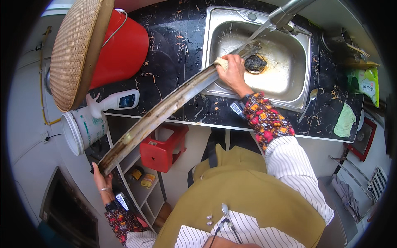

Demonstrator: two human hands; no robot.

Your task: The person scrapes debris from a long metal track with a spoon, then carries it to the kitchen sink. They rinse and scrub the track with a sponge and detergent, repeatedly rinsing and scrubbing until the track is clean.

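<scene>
A long metal trough (pixel 161 112), stained brown along its inside, slants from the lower left up over the sink's left rim. My left hand (pixel 103 183) grips its lower end beyond the counter's front edge. Over the sink, my right hand (pixel 232 73) presses a pale sponge or cloth (pixel 222 63) against the trough near its upper end. Water (pixel 259 31) runs from the metal faucet (pixel 280 17) onto that upper end inside the stainless steel sink (pixel 290 77). A dark scouring pad or clump (pixel 255 63) lies at the drain.
Left on the black marbled counter (pixel 169 77) stand a red bucket (pixel 130 46), a woven bamboo tray (pixel 74 55) and a white spray bottle (pixel 122 99). A white plastic pail (pixel 85 128) is nearby. A spoon (pixel 307 105) and green cloth (pixel 345 120) lie right. Below is a red stool (pixel 161 152).
</scene>
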